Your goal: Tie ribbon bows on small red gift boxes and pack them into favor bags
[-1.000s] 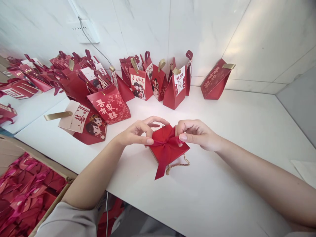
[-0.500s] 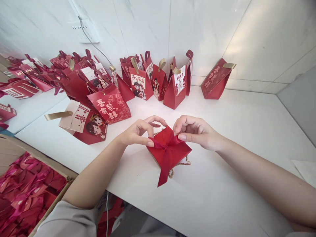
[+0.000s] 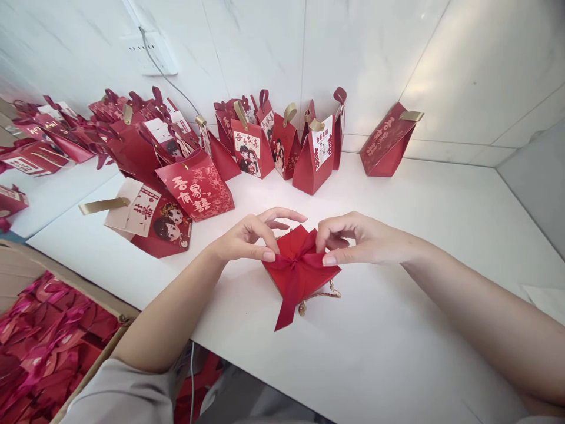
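Observation:
A small red gift box [image 3: 282, 281] stands on the white table in front of me, with a dark red ribbon [image 3: 290, 294] knotted in a bow on its top. My left hand [image 3: 253, 238] pinches the bow's left loop between thumb and index finger, its other fingers stretched over the far side of the box. On the right side, my right hand [image 3: 353, 238] pinches the other loop at the box's right edge. One ribbon tail hangs down the near face. Gold twisted cord [image 3: 329, 291] pokes out beside the box at the lower right.
Several red printed gift boxes [image 3: 251, 153] stand along the tiled wall, with a lone one [image 3: 386, 141] farther right. A flowered box [image 3: 200, 188] and one lying tilted [image 3: 154, 218] are left of my hands. A cardboard carton [image 3: 88, 282] full of red boxes sits lower left.
My right hand has shifted slightly right and down, drawing the right loop outward. The bow lies flatter, and its hanging tail has swung a little left. My left hand has barely moved.

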{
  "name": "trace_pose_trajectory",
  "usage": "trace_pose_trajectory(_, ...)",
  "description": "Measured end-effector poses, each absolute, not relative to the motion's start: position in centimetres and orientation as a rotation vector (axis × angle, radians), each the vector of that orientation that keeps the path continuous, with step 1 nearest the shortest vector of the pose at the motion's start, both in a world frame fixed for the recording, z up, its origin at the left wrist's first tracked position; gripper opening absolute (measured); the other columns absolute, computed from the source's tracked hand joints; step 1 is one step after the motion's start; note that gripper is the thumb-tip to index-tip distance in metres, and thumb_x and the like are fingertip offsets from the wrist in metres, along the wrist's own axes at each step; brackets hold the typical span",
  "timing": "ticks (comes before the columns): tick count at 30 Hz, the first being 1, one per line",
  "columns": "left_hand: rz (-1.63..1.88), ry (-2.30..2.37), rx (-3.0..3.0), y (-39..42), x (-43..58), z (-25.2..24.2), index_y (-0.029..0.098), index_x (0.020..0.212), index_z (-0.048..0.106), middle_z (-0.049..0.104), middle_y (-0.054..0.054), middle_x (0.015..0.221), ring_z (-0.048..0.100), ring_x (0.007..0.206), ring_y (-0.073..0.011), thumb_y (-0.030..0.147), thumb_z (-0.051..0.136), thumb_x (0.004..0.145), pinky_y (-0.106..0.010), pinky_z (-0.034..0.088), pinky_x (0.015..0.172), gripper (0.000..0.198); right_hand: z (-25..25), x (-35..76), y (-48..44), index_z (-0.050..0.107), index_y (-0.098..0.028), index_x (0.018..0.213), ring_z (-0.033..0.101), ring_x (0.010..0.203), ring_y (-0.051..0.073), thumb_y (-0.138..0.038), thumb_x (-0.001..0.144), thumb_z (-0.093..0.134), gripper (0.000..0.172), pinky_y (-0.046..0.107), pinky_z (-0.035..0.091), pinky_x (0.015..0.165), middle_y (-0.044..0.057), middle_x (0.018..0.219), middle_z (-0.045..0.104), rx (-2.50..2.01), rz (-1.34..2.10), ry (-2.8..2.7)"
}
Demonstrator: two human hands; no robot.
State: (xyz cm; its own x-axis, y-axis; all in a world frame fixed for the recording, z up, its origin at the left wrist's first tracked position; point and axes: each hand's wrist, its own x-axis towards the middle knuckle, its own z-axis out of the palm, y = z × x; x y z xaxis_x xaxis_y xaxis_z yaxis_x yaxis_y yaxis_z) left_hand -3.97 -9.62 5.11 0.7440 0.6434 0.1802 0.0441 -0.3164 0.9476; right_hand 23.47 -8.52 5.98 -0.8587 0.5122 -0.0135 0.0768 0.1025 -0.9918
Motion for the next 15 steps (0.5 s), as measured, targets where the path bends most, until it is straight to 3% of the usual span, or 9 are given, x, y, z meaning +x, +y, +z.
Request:
trace_pose_trajectory(6,0.678,0.595,1.799,-9.78,-3.83,5.3,0.018,0.054,0.06,0.057,-0.009,0.134,0.049,0.13,-0.0327,0.046,0.074,0.075,-0.052,0.037,0.112,0.038,5.57,23.4,-8.51,0.066,-0.016,0.076,0.05,0.068,0.009,-0.031,0.081,0.074,0.018,0.025,0.043,0.062,0.001,0.087,0.054,-0.399,1.862,-1.937)
trace_pose_trajectory(15,0.604,0.747,1.974,-9.85,-4.11,6.06,0.016,0.06,0.049,0.058,-0.01,0.132,0.055,0.12,-0.0273,0.034,0.068,0.083,-0.044,0.039,0.108,0.034,6.1,23.9,-8.66,0.053,-0.016,0.069,0.032,0.053,0.006,-0.042,0.084,0.069,0.034,0.023,0.024,0.049,-0.007,0.057,0.041,-0.633,1.973,-2.229)
